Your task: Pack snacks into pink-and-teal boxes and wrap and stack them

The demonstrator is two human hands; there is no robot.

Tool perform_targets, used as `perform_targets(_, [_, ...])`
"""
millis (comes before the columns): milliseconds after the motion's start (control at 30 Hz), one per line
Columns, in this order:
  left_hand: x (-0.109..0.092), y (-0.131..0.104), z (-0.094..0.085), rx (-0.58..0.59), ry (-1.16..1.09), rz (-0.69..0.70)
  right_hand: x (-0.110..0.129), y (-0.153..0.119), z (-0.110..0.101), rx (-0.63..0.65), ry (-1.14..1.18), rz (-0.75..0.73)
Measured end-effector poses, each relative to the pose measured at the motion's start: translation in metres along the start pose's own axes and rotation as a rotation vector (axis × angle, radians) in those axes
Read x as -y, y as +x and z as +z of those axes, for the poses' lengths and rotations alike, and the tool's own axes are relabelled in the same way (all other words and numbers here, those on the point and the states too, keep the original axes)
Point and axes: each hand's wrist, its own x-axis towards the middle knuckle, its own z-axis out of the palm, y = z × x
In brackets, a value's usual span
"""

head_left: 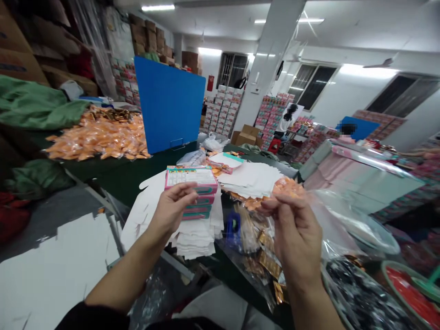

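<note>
My left hand (175,204) is in front of a stack of pink and teal printed boxes (190,178). Its fingers are loosely curled, with a small gap between thumb and forefinger and nothing visible between them. Whether it touches the top box I cannot tell. Under the boxes lies a pile of white flat cartons (195,243). My right hand (297,229) is raised to the right, thumb and fingertips pinched together. What is in the pinch, if anything, is too small to make out. Orange packets (288,185) show just behind its fingers.
A blue board (172,107) stands upright beside a heap of orange packets (99,135). More white cartons (249,178) lie ahead. Gold packets (270,263) and a blue tape dispenser (233,229) sit mid-table. Basins of black packets (360,293) and red packets (412,293) stand right.
</note>
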Motion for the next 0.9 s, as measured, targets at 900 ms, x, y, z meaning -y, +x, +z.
perform_targets(900, [0.006,0.121,-0.108,-0.160,0.268,-0.168,-0.158,0.125,0.129,0.313,-0.022,0.390])
